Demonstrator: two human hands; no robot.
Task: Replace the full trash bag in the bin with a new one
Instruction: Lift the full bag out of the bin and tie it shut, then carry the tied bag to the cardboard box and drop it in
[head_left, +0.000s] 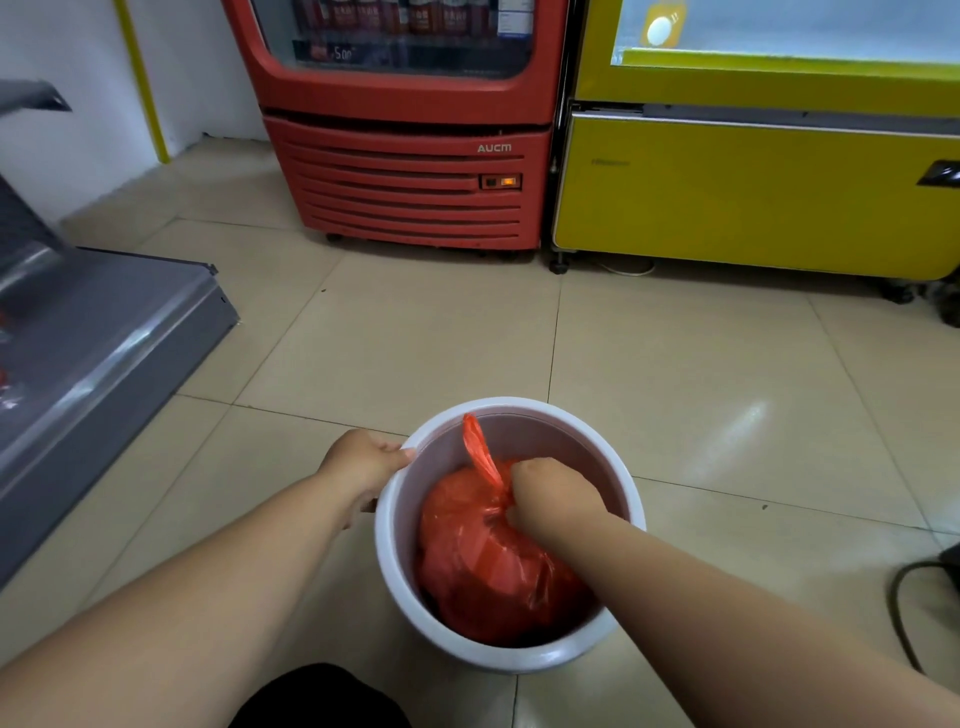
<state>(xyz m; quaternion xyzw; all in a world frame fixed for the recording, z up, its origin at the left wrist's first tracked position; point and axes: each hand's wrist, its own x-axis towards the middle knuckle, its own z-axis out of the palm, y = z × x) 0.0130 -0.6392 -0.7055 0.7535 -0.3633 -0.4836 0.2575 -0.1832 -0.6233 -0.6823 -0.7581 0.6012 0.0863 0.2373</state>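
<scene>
The full red bag (483, 566) is gripped at its neck by the right hand (553, 493) while the bin (519, 656) rim is held by the left hand (366, 462), fingers (400, 453) clenched, so probably a straight lift out is needed next.

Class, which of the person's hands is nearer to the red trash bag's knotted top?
Right. The right hand is inside the bin, gripping the red trash bag at its knot; the left hand holds the bin's rim.
</scene>
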